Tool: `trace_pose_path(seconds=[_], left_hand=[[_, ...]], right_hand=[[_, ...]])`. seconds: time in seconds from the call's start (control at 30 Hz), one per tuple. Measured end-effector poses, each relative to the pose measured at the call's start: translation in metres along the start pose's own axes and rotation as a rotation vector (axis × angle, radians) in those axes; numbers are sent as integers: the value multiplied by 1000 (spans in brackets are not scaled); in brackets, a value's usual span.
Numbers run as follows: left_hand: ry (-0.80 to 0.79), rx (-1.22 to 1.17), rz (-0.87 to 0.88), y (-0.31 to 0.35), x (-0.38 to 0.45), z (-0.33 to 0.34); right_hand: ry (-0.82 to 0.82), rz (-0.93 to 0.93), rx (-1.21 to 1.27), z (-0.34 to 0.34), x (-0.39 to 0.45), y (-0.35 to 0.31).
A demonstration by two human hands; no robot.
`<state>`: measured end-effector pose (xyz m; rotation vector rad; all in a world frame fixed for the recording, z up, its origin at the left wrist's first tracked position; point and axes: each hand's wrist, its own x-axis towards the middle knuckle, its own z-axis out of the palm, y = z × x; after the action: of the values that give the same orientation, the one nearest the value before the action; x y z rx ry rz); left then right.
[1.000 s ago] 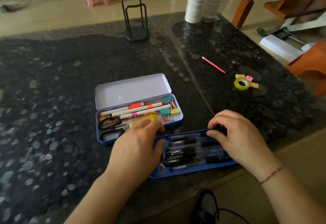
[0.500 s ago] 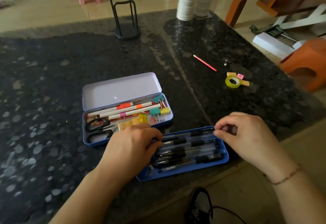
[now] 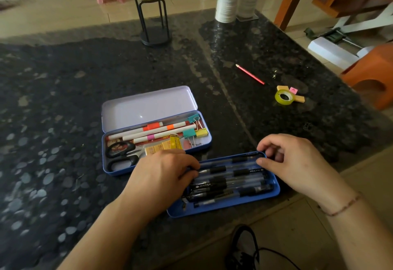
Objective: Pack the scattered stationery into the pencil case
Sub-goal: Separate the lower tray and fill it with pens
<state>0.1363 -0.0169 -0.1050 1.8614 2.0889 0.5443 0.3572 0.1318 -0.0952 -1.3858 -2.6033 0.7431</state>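
The shallow blue metal tray (image 3: 274,193) of black pens (image 3: 229,181) lies near the granite counter's (image 3: 63,99) near edge, long axis running left to right, its right end slightly farther. The left hand (image 3: 161,176) rests on its left end, fingers curled onto the pens. The right hand (image 3: 297,163) pinches the tray's far right corner. The open blue tin pencil case (image 3: 148,108) sits just beyond, to the left.

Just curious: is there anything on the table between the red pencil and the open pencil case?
No. In the head view, only bare dark stone lies between the pencil and the case, crossed by a seam in the table.
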Motion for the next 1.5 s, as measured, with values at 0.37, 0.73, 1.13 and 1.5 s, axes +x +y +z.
trace_pose_path(seconds=[0.37,0.73,1.13,1.5], left_hand=[[4,-35,-45,6,3,4],[33,6,-114,11,4,7],[-51,87,-123,3,-3,-4],[-95,130,-168,4,0,-4]], right_hand=[[-41,-13,-68,-7,3,-9],[-16,-14,29,-6,3,-1],[-92,-56,-41,-9,-3,-1],[-37,-38,-7,-6,-1,-3]])
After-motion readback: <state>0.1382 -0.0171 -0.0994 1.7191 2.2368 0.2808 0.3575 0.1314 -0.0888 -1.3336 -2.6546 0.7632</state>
